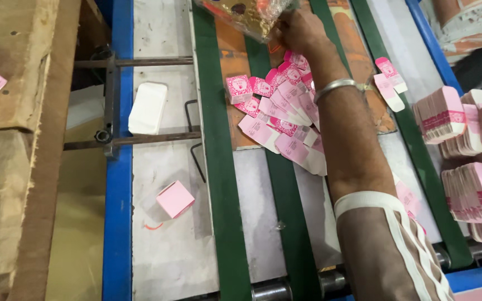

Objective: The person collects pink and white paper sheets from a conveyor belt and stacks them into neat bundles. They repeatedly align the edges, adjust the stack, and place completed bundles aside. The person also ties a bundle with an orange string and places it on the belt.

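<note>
right hand (299, 28): my grip closed on a crinkly plastic bag (246, 14) | pink cartons (285, 111) lie just below, toward me, along the belt (218, 167) | left hand unseen

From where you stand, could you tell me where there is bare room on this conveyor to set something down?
The grey plate between the two green belts, below the pile of pink cartons, is bare. So is the grey strip below the small pink box. It is crowded around the right hand and by the carton stacks at right.
</note>
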